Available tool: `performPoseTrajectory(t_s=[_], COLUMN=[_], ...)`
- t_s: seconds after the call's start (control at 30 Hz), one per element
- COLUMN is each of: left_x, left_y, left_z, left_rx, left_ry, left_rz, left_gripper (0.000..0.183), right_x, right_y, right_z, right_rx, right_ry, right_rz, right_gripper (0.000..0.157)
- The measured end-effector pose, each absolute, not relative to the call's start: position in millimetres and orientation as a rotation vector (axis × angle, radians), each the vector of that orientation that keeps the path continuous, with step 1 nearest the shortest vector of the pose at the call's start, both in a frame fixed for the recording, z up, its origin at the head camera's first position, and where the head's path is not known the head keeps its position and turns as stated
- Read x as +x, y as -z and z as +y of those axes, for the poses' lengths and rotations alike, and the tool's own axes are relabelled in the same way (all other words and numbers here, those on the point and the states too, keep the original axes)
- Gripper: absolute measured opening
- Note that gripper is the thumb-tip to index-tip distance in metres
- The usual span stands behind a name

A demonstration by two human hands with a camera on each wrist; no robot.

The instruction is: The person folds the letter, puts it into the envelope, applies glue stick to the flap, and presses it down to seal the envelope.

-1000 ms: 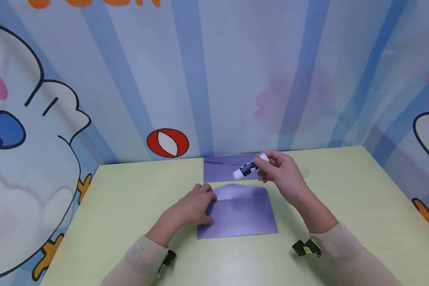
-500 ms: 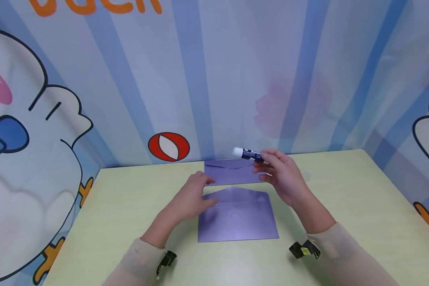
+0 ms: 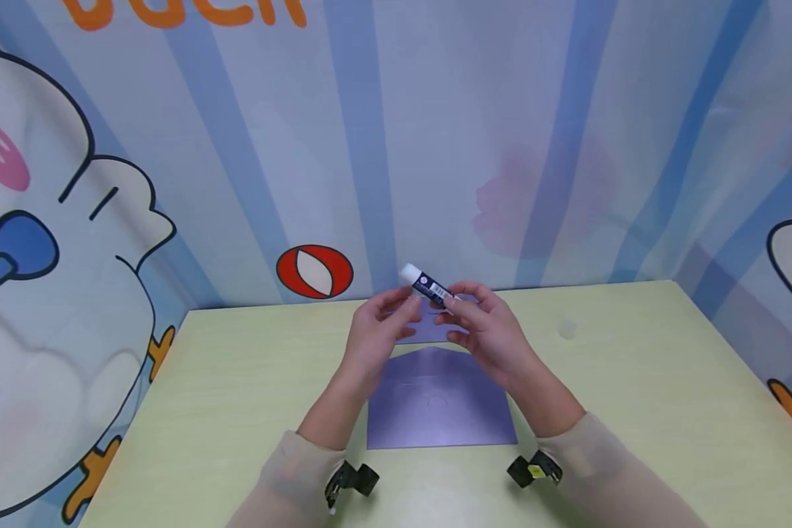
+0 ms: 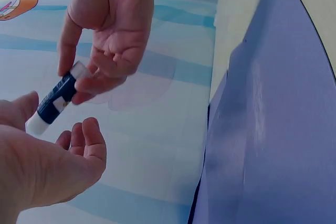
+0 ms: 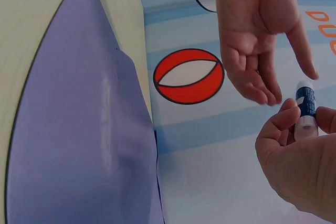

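My right hand (image 3: 495,337) pinches a glue stick (image 3: 433,288) with a dark blue label and white ends, raised above the table and tilted toward the left. Beside its white end is my left hand (image 3: 372,334), thumb and fingers spread apart. In the right wrist view the left thumb comes close to the glue stick (image 5: 306,100); whether it touches cannot be told. Below both hands a purple envelope (image 3: 442,411) lies on the table with its flap raised toward the back. Behind it a second purple envelope (image 3: 425,331) is partly hidden by the hands.
The pale yellow table (image 3: 257,411) backs onto a printed wall sheet (image 3: 435,147) with blue stripes and cartoon figures. A small translucent piece (image 3: 567,329) lies at the right rear of the table.
The left hand has lifted off the near envelope and moved up and right beside the glue stick. The right hand has turned the glue stick's tip upward and moved slightly left.
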State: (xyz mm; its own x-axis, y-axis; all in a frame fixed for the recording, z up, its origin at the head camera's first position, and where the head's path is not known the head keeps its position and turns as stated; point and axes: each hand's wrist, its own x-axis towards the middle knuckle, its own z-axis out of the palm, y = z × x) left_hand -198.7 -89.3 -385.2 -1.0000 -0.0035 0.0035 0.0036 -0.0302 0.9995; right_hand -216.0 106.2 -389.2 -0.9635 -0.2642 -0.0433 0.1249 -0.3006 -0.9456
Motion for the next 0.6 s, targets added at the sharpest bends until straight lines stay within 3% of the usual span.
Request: performPoseTrajectory(t_s=[0.6], left_x=[-204.3], left_y=[398.8], left_z=[-83.8], left_rx=[0.099], left_ry=[2.406], left_rz=[-1.966], left_gripper=[0.036], right_x=[-211.1], right_y=[407.4], right_z=[91.8], right_rx=[-0.198], right_ry=[2.265], right_rz=[1.756], right_gripper=[0.032])
